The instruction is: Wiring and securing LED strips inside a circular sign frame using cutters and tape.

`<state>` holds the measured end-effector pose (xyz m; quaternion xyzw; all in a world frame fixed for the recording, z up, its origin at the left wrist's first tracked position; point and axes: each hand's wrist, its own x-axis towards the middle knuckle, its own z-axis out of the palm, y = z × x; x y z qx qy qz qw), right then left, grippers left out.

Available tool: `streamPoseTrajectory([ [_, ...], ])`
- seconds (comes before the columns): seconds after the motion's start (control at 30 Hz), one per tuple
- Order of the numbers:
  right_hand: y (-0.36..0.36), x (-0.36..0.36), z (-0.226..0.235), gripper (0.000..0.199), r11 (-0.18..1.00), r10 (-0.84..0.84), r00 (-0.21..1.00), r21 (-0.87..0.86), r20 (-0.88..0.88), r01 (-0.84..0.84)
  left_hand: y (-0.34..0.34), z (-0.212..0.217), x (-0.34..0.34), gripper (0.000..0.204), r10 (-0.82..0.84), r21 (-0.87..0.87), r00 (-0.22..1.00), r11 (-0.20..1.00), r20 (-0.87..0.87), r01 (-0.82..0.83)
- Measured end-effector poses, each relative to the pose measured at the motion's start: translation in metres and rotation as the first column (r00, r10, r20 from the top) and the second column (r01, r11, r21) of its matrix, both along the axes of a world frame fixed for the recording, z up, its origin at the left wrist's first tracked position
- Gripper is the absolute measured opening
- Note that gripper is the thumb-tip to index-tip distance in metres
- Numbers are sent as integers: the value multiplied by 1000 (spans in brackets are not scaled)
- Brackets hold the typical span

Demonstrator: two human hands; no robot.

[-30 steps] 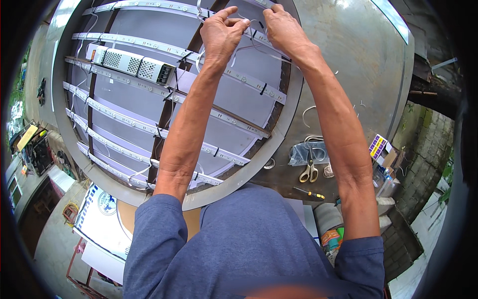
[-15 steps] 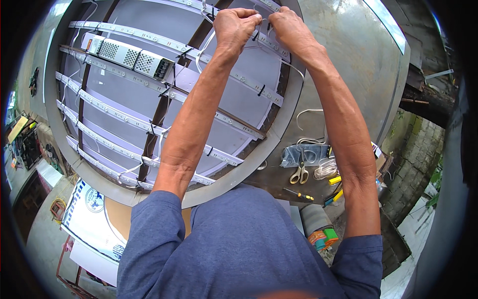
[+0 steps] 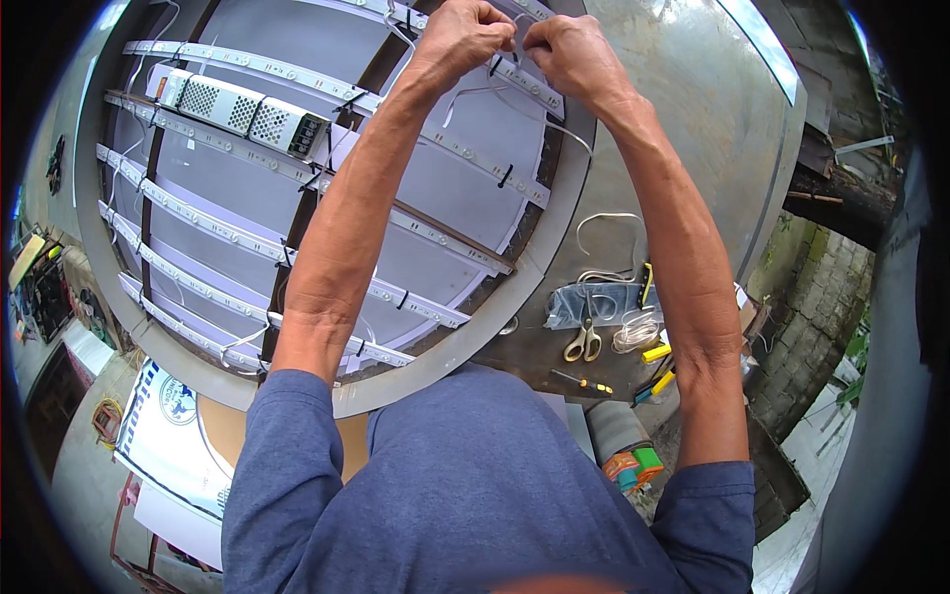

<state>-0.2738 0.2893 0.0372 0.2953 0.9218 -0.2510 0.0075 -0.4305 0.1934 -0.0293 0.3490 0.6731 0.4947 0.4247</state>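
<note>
My left hand (image 3: 457,42) and my right hand (image 3: 579,57) are raised close together over the far right part of a round frame (image 3: 529,282). Both are closed in a pinch around a thin wire (image 3: 521,22), which shows in the small gap between the fingertips. Just beneath them runs an LED strip (image 3: 526,84), tied with a black cable tie. Parallel LED strips (image 3: 213,230) cross the frame on dark bars. A perforated metal power supply (image 3: 240,111) is strapped among them, left of my left forearm. White wires hang loose beside the strips.
Scissors (image 3: 583,343), a coil of white wire (image 3: 636,333), a blue-grey plastic packet (image 3: 569,308) and a yellow-black screwdriver (image 3: 582,382) lie on the table right of the frame. A printed white sheet (image 3: 168,436) lies below left.
The view has shifted slightly, so the frame sits a little further left and up. My left hand has turned a little, its fingertips still pinched near the right hand's.
</note>
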Motion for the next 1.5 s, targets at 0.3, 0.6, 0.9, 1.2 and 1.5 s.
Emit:
streamPoseTrajectory([
  [0.3,-4,14,-9,15,976,113,979,204,-167,-77,11,27,-7,23,-142,-115,948,987,-285,114],
  [0.6,6,18,-9,12,969,217,947,174,-239,-178,10,28,-9,26,-333,-125,895,943,-296,309],
  [0.9,3,7,1,12,993,114,960,68,-255,-100,1,28,-8,25,-284,-147,916,957,-283,251],
  [1.2,4,5,-6,15,994,65,986,95,-155,-50,4,19,0,24,-204,-71,912,979,-357,191],
  [1.5,1,-3,9,20,1000,-21,998,2,53,21,3,19,-3,27,-240,-72,939,971,-246,229],
])
